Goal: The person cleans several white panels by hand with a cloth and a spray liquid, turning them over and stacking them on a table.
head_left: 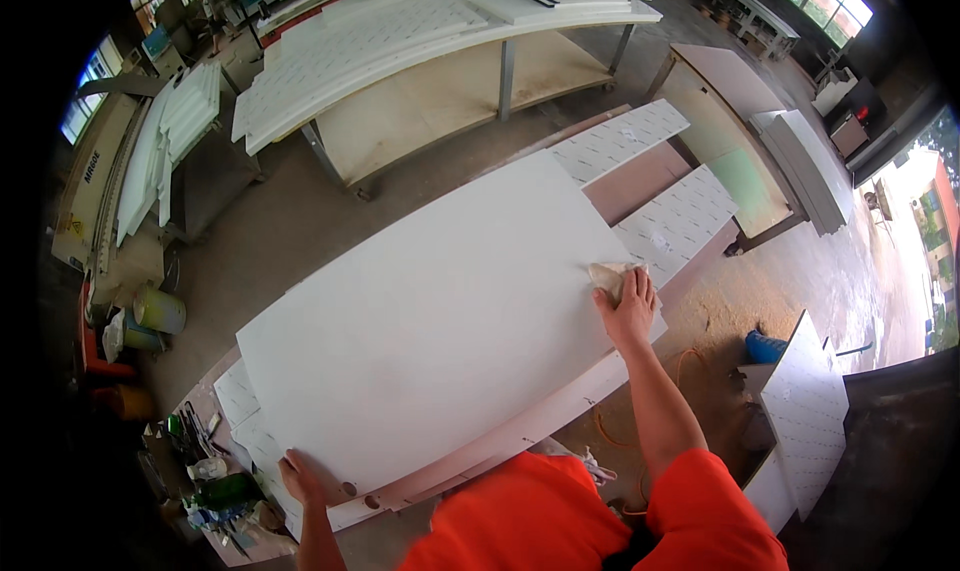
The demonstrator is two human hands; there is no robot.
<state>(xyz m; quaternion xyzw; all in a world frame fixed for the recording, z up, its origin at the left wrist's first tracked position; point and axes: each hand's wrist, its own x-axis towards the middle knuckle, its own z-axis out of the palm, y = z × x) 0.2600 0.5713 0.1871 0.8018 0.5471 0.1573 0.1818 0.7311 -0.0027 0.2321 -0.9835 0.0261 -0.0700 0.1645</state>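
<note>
A large plain white panel (420, 311) lies flat across the worktable in front of me. At its far right end, my right hand (630, 306) presses a crumpled off-white cloth (606, 275) against the surface, fingers bent over it. By the panel's near left corner, my left hand (302, 479) rests along the edge with its fingers extended. Two round holes show near that corner, one of them a dark hole (349, 489) close to my left hand. Underneath, boards with printed film stick out, including a film-covered board (685, 221) beyond the right end.
Hand tools and bottles, among them a green bottle (228, 491), crowd the table's left end. A long bench (420, 121) stacked with white panels stands beyond. Cut boards (805, 411) lean at the right, near a blue container (766, 347) and an orange hose (603, 426) on the floor.
</note>
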